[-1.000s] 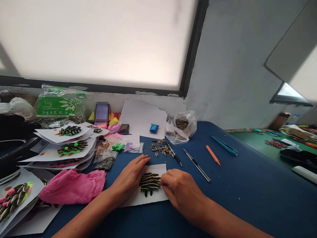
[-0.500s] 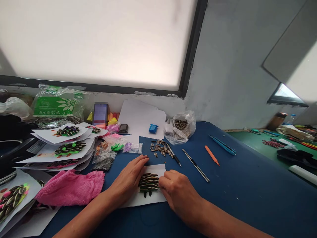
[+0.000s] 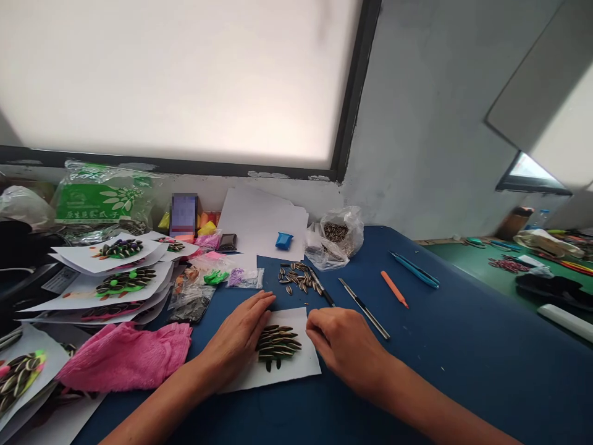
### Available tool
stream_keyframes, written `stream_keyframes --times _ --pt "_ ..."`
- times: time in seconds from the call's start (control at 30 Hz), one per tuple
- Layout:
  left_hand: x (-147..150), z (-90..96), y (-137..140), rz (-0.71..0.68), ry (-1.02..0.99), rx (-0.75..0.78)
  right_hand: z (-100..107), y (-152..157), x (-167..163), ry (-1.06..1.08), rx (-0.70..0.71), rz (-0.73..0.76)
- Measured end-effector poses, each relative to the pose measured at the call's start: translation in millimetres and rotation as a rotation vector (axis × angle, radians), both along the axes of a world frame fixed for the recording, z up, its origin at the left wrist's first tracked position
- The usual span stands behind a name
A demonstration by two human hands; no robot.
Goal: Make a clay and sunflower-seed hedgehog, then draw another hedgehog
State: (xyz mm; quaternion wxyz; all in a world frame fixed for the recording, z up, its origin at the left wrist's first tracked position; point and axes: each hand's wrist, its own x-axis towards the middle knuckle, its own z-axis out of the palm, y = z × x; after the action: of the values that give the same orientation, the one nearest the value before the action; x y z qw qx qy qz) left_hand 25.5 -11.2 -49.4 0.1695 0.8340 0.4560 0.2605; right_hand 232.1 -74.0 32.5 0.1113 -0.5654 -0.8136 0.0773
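Sunflower-seed picture (image 3: 278,343) sits on a white paper sheet (image 3: 303,369) at the near middle of the desk (image 3: 463,383), its striped seeds layered in rows over a green base. The left hand (image 3: 243,330) lies over the sheet's left part, fingers stretched out and side by side. The right hand (image 3: 345,340) is at the sheet's right edge with its fingers curled in; whether they pinch anything I cannot tell.

Far of the hands, a crumpled clear plastic bag (image 3: 356,238) stands open with sunflower seeds inside. At the far left, a green-printed plastic bag (image 3: 102,201) has seeds at its bottom. A small clear sachet (image 3: 254,279) contains purple bits, with bright green clay (image 3: 215,277) just left of it. A blue packet (image 3: 284,241) rests on blank paper sheets (image 3: 259,216), near a black packet (image 3: 228,242).

Loose seeds (image 3: 296,279) are scattered on the dark blue desk beside a pen (image 3: 324,293); farther right lie a slim silver tool (image 3: 364,308), an orange marker (image 3: 395,288) and blue tweezers (image 3: 414,269). Stacked seed pictures (image 3: 127,278) and a pink cloth (image 3: 127,358) fill the left. Behind are a dark-framed window (image 3: 185,74) and a grey wall (image 3: 430,123); a green surface (image 3: 467,266) shows at the far right.
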Motion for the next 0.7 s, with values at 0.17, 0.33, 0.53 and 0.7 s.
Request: stream_keyframes --times 0.17,0.33,0.53,0.7 --pt "-0.2 -2.4 -0.1 0.0 -0.013 0.025 -2.3 -4.8 -2.2 0.007 -0.043 0.05" --pt "-0.3 -4.4 0.1 0.003 -0.026 0.039 -3.1 -7.1 -5.5 -0.013 -0.065 0.063" --pt "-0.2 0.4 -0.9 0.004 0.004 -0.008 -5.1 -5.8 -6.6 -0.033 -0.07 0.081" --pt "-0.1 2.0 -1.1 -0.006 0.01 -0.022 -6.0 -6.0 -6.7 -0.025 -0.075 0.077"
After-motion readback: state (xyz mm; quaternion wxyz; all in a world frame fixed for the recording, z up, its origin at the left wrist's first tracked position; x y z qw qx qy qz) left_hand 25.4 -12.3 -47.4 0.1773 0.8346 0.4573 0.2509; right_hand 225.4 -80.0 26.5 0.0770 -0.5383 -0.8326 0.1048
